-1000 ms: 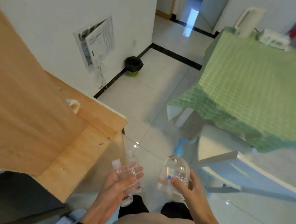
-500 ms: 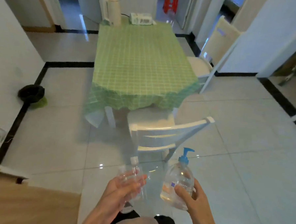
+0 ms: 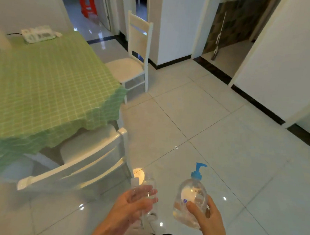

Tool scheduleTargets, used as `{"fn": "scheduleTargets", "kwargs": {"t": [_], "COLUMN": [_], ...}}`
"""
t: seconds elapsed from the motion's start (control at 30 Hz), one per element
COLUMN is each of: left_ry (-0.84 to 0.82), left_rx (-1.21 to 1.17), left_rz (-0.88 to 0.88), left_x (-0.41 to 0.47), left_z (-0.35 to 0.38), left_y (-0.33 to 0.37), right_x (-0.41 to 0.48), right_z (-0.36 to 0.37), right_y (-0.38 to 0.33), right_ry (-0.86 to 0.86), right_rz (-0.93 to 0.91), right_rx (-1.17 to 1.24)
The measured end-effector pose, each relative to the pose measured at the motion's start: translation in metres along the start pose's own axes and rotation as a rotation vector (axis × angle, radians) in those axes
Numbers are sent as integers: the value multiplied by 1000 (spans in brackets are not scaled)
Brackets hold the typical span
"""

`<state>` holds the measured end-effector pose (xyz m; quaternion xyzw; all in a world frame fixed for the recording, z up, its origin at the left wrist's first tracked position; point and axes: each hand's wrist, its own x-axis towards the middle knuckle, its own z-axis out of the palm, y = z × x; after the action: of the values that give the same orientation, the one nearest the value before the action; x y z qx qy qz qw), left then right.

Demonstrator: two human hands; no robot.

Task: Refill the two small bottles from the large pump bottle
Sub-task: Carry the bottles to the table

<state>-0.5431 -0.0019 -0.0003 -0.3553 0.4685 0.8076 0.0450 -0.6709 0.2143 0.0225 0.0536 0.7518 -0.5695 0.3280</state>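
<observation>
My left hand holds two small clear bottles together, fingers curled round them, low in the middle of the view. The bottles are see-through and look empty; one has a pale cap. My right hand grips the large clear pump bottle from below, thumb across its front. Its blue pump head points right. The bottle stands upright and is partly full of clear liquid. Both hands are above the tiled floor, a short gap between them.
A table with a green checked cloth fills the left. A white chair stands tucked at its near side, another white chair at its far corner. White walls and a doorway lie to the right. Pale tiles stretch ahead.
The view has swung right: the wooden cabinet and bin have left the frame, the table has moved to the left. Both hands keep their hold on the bottles.
</observation>
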Motion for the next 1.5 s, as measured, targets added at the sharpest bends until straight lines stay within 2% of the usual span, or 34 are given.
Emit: {"fn": "scheduleTargets", "kwargs": {"t": [0.4, 0.63, 0.87, 1.07, 1.5], "left_ry": [68, 42, -78, -44, 268], "left_rx": [-25, -30, 57, 19, -248], "left_rz": [-103, -62, -63, -39, 107], "left_x": [138, 254, 361, 441, 559], "left_z": [9, 40, 67, 75, 57], "left_y": [70, 147, 243, 306, 418], "right_x": [135, 244, 348, 456, 679], "right_z": [-15, -16, -21, -13, 31], "right_y": [-58, -142, -216, -279, -439], "right_ry": [32, 115, 125, 2, -340], "right_rz": [58, 97, 63, 14, -37], "right_rx": [60, 76, 115, 55, -154]}}
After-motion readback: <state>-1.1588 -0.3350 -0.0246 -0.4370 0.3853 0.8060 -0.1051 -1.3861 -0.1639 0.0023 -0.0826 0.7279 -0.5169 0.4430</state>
